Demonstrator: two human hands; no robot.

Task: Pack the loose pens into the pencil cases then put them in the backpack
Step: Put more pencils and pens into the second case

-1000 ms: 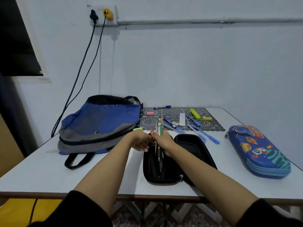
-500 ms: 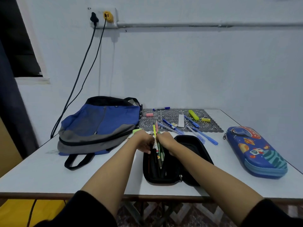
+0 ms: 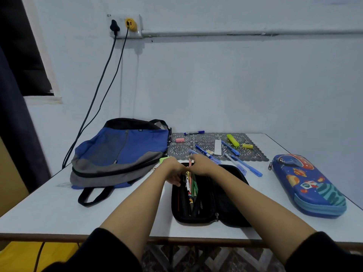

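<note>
White table (image 3: 59, 209): pens (image 3: 191, 185) lengthwise in case (image 3: 225, 203)

A pale bluish-white wall (image 3: 225, 85) fills the view in dim, cool light. High on it sits a socket box (image 3: 137, 20) holding a black plug (image 3: 114, 26) and a yellow plug (image 3: 130, 24), from which two dark cables (image 3: 112, 48) hang. A conduit (image 3: 245, 33) runs right from the socket box. Left of the box is a dark window (image 3: 23, 55) with a dark curtain (image 3: 13, 124). Below the box stands the white worktop (image 3: 49, 209), and under its near edge a patterned floor (image 3: 225, 258).
</note>
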